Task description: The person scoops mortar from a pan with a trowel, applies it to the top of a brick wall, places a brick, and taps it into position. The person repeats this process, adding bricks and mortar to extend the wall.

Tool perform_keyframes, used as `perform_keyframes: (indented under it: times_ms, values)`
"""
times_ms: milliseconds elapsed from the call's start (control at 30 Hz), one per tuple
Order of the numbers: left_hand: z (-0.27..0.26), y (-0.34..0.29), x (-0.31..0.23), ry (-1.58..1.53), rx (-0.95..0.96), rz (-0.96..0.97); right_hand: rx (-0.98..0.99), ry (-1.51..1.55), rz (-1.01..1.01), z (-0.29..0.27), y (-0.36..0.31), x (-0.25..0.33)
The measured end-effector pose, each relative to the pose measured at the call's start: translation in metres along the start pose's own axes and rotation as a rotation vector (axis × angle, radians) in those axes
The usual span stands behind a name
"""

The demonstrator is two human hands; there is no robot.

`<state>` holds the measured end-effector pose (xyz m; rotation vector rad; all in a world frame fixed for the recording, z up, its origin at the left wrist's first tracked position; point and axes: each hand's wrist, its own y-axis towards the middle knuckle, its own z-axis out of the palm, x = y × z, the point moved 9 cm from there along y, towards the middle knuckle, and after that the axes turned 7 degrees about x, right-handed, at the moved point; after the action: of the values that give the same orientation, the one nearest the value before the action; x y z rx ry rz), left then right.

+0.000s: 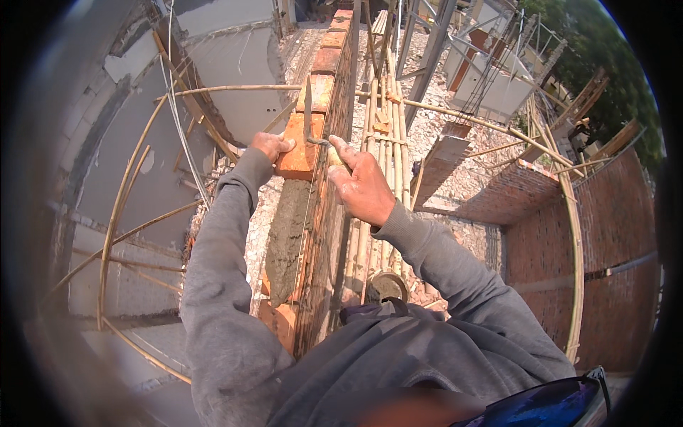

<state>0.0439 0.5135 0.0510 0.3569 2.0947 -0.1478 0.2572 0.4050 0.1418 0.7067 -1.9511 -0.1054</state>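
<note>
My left hand (269, 146) grips the left side of an orange brick (299, 134) at the end of the top course of a narrow brick wall (326, 206). A trowel (308, 117) is held in my right hand (363, 181), its blade seen nearly edge-on above that brick. My right index finger reaches along the neck of the tool, and part of the handle shows by my palm. Nearer to me, grey mortar (288, 238) lies spread along the wall top. A thin string runs along the wall's right side, beside the mortar.
Right of the wall, lashed bamboo poles (384, 164) form a narrow platform, with a round bucket (390, 286) near me. Bamboo poles (117, 206) also cross on the left. Brick rubble covers the ground far below. A larger brick wall (612, 220) stands at right.
</note>
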Motion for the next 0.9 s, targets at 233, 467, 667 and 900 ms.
perform_keyframes:
  times_ms: [233, 467, 667, 900]
  values:
    - [0.005, -0.002, 0.005, 0.110, 0.050, 0.096, 0.097, 0.393, 0.244, -0.016, -0.011, -0.033]
    - [-0.002, 0.000, -0.009, 0.122, 0.039, 0.045, -0.035, 0.254, 0.334, -0.033, -0.040, -0.084]
    - [0.000, -0.005, -0.014, 0.188, 0.042, 0.161, -0.071, -0.014, 0.510, -0.023, -0.063, -0.157]
    - [0.001, 0.000, 0.032, -0.290, -0.048, -0.327, -0.100, -0.207, 0.515, 0.042, -0.051, -0.182]
